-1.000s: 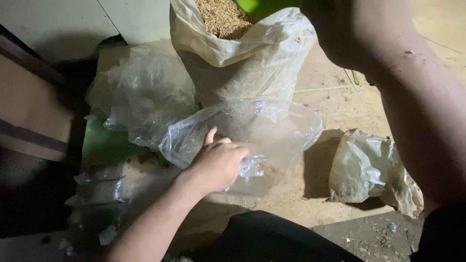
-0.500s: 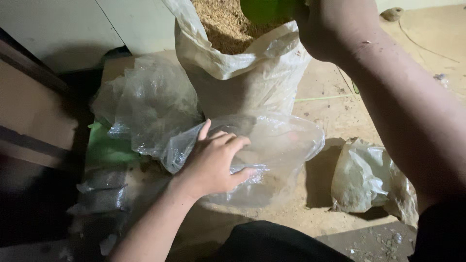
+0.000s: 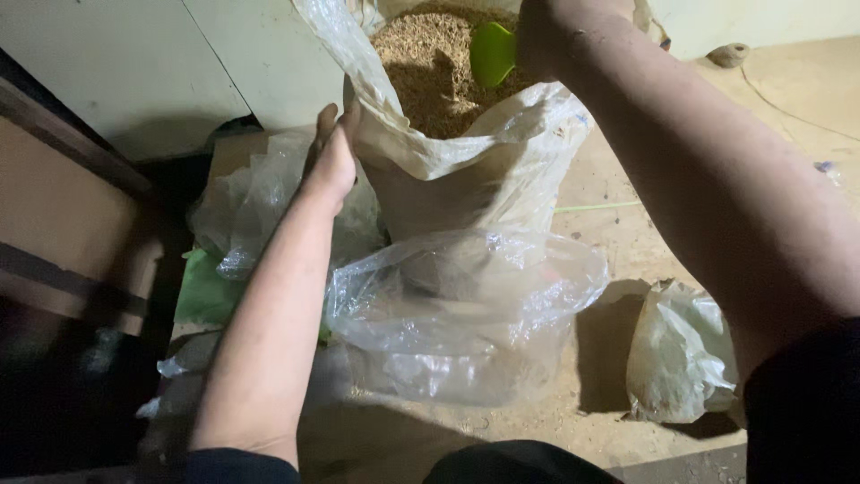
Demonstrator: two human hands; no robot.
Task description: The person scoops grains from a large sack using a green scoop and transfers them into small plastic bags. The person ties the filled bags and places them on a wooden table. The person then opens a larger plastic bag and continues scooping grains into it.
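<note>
Nearest to me, a clear plastic bag (image 3: 466, 314) is lying slumped on the dusty floor (image 3: 627, 224), its mouth gaping and a little brownish material showing through its lower folds. To its right, a smaller crumpled plastic bag (image 3: 681, 354) is sitting apart from it on the same floor. Left of the clear bag, I am seeing more crinkled plastic sheeting (image 3: 242, 215) and a green patch (image 3: 204, 291) beneath it, both partly hidden by my forearm. Farther out, my left hand (image 3: 333, 157) is resting flat against the left rim of the tall sack (image 3: 448, 170), fingers held together and extended, pressing on the plastic lining rather than pinching it. The sack is standing upright just behind the clear bag and is filled nearly to its top with tan, grainy material (image 3: 430, 76). Farthest away, my right hand (image 3: 546, 36) is reaching over the sack's mouth, closed around the handle of a green scoop (image 3: 493, 52) whose blade is touching the grain; the fingers themselves are mostly hidden from me.
</note>
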